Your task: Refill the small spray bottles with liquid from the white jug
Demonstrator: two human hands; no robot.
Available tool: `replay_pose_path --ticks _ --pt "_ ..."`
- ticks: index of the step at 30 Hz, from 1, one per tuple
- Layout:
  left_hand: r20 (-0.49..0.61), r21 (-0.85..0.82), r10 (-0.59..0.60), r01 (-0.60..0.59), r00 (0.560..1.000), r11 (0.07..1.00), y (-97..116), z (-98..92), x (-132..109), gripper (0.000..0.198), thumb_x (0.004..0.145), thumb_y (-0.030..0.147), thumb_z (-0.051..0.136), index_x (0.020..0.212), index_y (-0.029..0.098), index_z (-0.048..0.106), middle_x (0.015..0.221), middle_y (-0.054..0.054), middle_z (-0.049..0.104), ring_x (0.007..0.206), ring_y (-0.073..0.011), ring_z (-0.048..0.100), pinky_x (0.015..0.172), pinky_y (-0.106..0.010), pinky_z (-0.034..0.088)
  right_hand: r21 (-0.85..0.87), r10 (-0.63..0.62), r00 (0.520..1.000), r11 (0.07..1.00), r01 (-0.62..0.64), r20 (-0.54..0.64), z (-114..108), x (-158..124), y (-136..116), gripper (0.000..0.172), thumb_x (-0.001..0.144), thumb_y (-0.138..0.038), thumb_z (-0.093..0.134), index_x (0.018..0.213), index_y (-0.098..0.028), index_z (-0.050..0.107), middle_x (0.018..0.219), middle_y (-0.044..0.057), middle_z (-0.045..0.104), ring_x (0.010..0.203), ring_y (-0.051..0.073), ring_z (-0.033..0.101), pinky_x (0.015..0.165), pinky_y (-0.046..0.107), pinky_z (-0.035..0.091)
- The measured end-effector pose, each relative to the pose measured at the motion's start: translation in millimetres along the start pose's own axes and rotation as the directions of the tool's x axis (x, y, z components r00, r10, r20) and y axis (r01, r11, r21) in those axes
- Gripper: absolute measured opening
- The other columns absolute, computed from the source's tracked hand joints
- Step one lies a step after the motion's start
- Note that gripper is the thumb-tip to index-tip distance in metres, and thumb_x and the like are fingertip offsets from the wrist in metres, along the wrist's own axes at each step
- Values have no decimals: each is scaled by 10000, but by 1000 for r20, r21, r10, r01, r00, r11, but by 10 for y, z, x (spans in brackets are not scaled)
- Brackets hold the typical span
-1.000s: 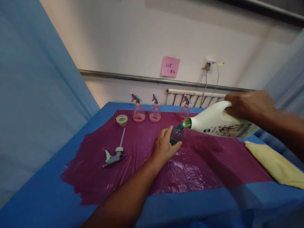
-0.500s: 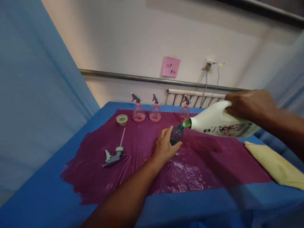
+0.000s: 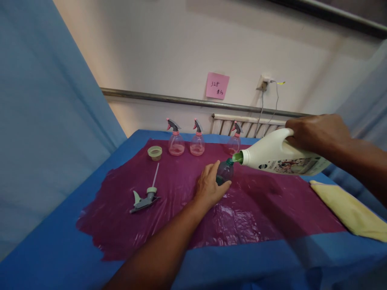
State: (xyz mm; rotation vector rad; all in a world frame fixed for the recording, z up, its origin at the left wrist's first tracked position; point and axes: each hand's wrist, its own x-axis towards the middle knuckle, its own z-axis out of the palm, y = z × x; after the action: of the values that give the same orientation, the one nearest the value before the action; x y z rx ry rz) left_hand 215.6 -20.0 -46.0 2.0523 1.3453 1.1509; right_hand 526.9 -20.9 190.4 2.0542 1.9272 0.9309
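Observation:
My left hand (image 3: 211, 185) is wrapped round the side of a clear spray bottle (image 3: 225, 170) with no spray head and dark green liquid low inside. My right hand (image 3: 319, 131) grips the handle of a cream detergent jug (image 3: 281, 155), tipped to the left. The jug's green spout (image 3: 238, 157) meets the bottle's open neck. To the left lies a loose grey and pale green spray head (image 3: 146, 201) with its tube pointing away. Behind it rests a pale green cap (image 3: 155, 153), hollow side up.
Two spray bottles (image 3: 176, 145) with pink liquid stand at the back, and a third (image 3: 234, 143) behind the jug's spout. A purple plastic sheet (image 3: 121, 225) covers much of the blue table (image 3: 45, 233). A folded yellow cloth (image 3: 350, 209) lies at the right edge.
Almost nothing differs. The jug stays tipped at the bottle's neck, and both hands keep their holds.

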Motion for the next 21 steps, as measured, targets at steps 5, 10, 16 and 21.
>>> replay_pose_path --ticks 5,10,16,21 --pt "-1 1 4 -4 1000 1000 6 1 2 849 887 366 884 1655 274 536 1566 -129 630 1479 -349 614 1279 -530 500 -22 -9 1000 1000 9 6 8 7 11 354 988 -523 466 1027 -303 741 980 126 825 799 306 719 600 375 306" --pt "4 5 -4 4 1000 1000 9 3 7 850 878 356 891 1648 258 546 1563 -132 635 1474 -347 620 1277 -521 504 -14 -4 999 1000 5 43 -23 9 8 355 996 -529 473 1042 -301 741 1023 130 833 847 318 742 612 376 316" --pt "-5 -1 7 -7 1000 1000 -10 13 4 846 883 356 884 1651 280 537 1565 -120 630 1486 -340 612 1278 -520 501 -7 -3 1000 1000 3 13 0 17 17 340 980 -532 497 1020 -305 746 1008 122 831 811 307 715 616 381 309" --pt "-4 1 3 -3 1000 1000 -14 22 10 844 881 355 886 1647 277 540 1564 -123 634 1487 -345 611 1284 -524 497 -6 -16 1000 1000 16 -4 8 19 21 329 973 -531 499 996 -309 740 991 117 831 782 301 700 603 379 293"
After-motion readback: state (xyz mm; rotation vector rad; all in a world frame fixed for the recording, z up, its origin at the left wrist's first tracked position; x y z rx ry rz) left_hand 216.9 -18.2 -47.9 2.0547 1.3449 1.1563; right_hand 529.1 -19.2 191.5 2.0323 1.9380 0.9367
